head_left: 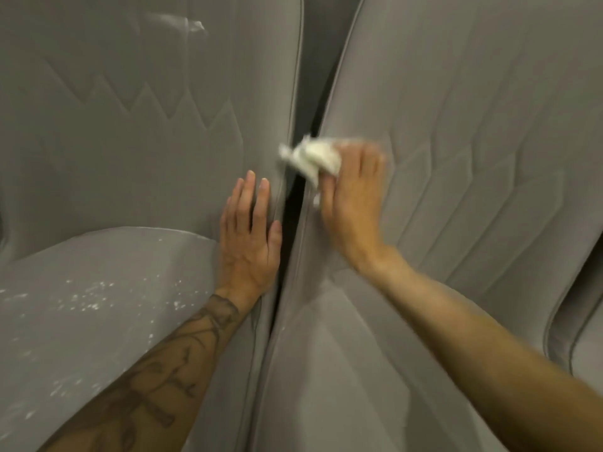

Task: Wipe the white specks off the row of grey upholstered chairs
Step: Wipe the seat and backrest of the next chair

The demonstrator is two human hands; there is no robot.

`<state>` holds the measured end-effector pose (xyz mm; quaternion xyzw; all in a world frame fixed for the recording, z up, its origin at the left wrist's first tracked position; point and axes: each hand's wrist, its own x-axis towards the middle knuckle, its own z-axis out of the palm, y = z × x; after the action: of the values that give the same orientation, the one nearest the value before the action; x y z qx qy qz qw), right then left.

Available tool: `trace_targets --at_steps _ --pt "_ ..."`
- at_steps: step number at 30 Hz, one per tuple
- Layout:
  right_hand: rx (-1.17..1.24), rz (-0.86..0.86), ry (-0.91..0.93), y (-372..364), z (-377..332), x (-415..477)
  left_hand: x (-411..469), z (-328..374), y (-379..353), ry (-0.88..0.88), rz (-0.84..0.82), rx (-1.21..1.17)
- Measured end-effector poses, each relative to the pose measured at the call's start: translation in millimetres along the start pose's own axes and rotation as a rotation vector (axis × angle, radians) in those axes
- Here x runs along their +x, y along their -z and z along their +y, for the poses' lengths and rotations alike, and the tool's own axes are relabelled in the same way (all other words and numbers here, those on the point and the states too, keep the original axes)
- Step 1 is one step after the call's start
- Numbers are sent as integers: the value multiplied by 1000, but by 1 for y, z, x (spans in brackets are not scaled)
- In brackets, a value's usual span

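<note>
Two grey upholstered chairs stand side by side with a narrow dark gap (295,210) between them. The left chair (137,132) has white specks (88,298) scattered over its seat and a white smear (182,24) high on its backrest. My left hand (249,236) lies flat with straight fingers against the left chair's side edge. My right hand (354,197) holds a crumpled white tissue (313,156) against the inner edge of the right chair (456,141), just beside the gap. The hand and tissue are motion-blurred.
Another grey chair's edge (584,327) shows at the far right. Both backrests have stitched zigzag quilting. A few small specks sit near the gap at the right chair's seat edge (282,327).
</note>
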<state>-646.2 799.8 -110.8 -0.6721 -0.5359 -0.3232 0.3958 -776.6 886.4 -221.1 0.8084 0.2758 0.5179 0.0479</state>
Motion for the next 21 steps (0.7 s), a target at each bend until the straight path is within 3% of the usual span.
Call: trace_targets --at_steps 4,6,11,18,21 --pt "200 -510 60 20 -6 -125 2 0 4 -9 -24 15" --pt "254 -647 99 28 6 -138 3 1 6 -24 -44 22" --pt "160 -649 -63 32 18 -132 0 8 16 14 -100 65" --pt "125 -785 125 51 -24 -165 0 23 47 101 -282 56" --pt "163 -746 -12 46 -33 -152 -13 25 70 108 -381 74"
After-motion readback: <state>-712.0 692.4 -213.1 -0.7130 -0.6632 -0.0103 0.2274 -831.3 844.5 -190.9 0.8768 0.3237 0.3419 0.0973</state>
